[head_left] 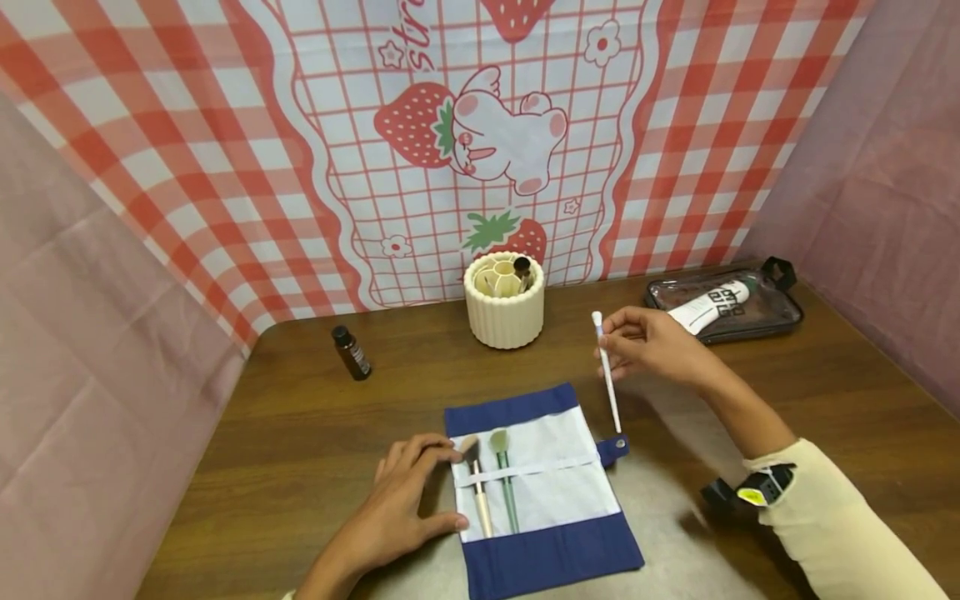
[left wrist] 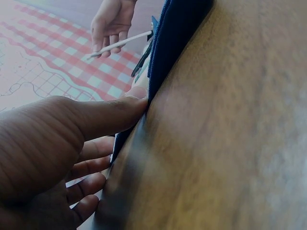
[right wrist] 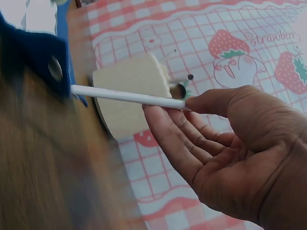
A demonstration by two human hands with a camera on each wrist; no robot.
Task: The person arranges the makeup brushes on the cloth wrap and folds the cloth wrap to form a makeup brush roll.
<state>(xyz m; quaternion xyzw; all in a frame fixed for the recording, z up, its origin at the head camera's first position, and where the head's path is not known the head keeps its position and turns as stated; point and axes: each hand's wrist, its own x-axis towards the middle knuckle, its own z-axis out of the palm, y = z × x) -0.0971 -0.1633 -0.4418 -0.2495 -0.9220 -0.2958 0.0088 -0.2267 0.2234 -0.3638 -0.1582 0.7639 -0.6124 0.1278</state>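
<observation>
My right hand (head_left: 656, 346) pinches a thin white makeup brush (head_left: 608, 379) between thumb and fingers, above the table to the right of a brush roll. The brush's small white tip points up and away, its handle end down near the roll's snap tab (head_left: 613, 449). The navy and white fabric brush roll (head_left: 562, 504) lies unfolded. A beige-handled brush (head_left: 482, 504) and a green brush (head_left: 511, 504) lie under its white strap. My left hand (head_left: 397, 504) rests along the roll's left edge, its thumb (left wrist: 122, 112) touching that edge, fingers loosely bent.
A ribbed cream holder (head_left: 505, 317) with a few brushes in it stands at the back. Behind my right hand lies a clear pouch (head_left: 772, 312) with a white tube (head_left: 708, 308) on it. At the left stands a small dark bottle (head_left: 351, 352).
</observation>
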